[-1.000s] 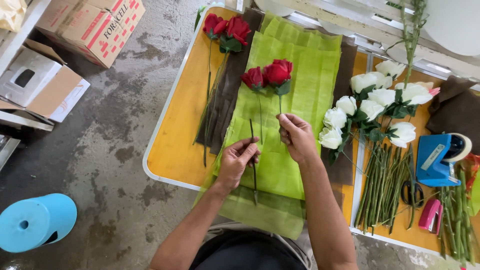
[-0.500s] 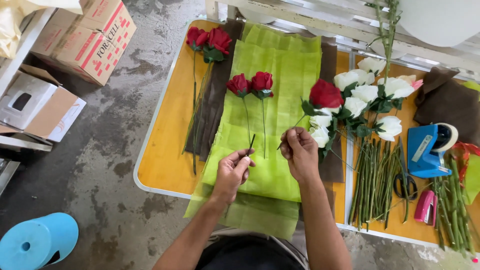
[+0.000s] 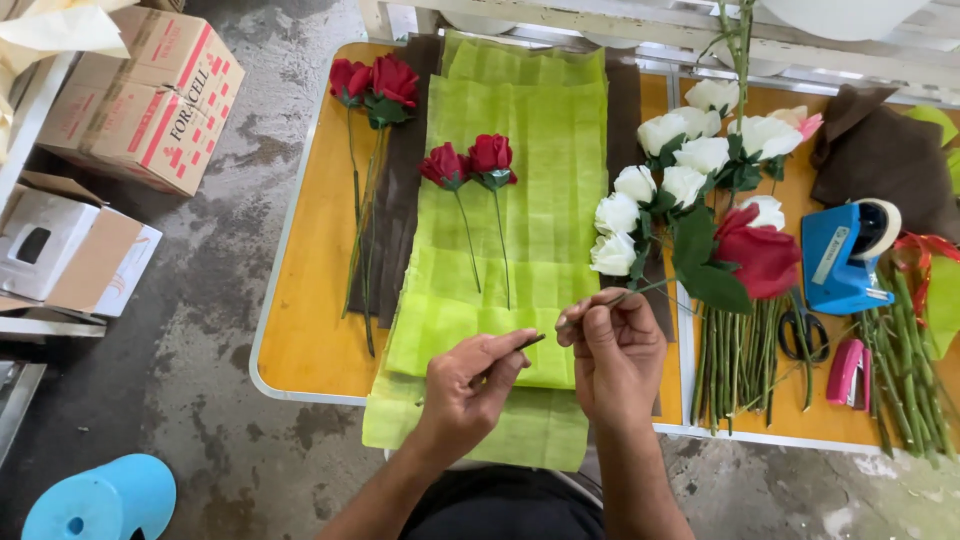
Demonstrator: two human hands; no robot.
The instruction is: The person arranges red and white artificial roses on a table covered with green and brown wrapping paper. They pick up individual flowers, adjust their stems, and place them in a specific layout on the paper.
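My right hand (image 3: 615,350) pinches the thin stem of a red artificial rose (image 3: 757,255), whose bloom hangs to the right over the white roses (image 3: 690,170). My left hand (image 3: 470,380) pinches a short dark stem piece (image 3: 528,343) just left of the right hand. Both hands hover over the near end of a stack of lime-green wrapping sheets (image 3: 520,200). Two red roses (image 3: 470,163) lie on the sheets, stems pointing toward me. Two more red roses (image 3: 372,82) lie on brown sheets at the left.
The yellow table (image 3: 310,300) has a white rim. At the right sit a blue tape dispenser (image 3: 845,255), a pink stapler (image 3: 848,370), scissors (image 3: 795,335), green stems (image 3: 910,360) and brown wrapping (image 3: 875,150). Cardboard boxes (image 3: 140,95) and a blue stool (image 3: 100,500) stand on the floor to the left.
My right hand has lifted a red rose from the white bunch and swung its bloom rightward. Both hands drew closer together near the table's front edge. The camera view shifted.
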